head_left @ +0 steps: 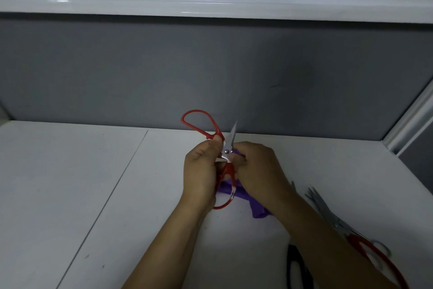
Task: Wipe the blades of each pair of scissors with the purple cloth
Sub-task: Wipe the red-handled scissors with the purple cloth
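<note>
The red-handled scissors (225, 151) are being held splayed open above the worktop (93, 195), one bare silver blade pointing up past the fingers and one looped handle rising to their left; a small white mark on the lower handle is showing but is too blurred to read. The left hand (201, 171) is gripping the scissors with its fingers (216, 142) curled round them beside the pivot. The right hand (260, 169) is pinching the purple cloth (243, 197) at the base of the blades, its fingers (239, 148) bunched together, with the cloth trailing below both hands onto the worktop.
</note>
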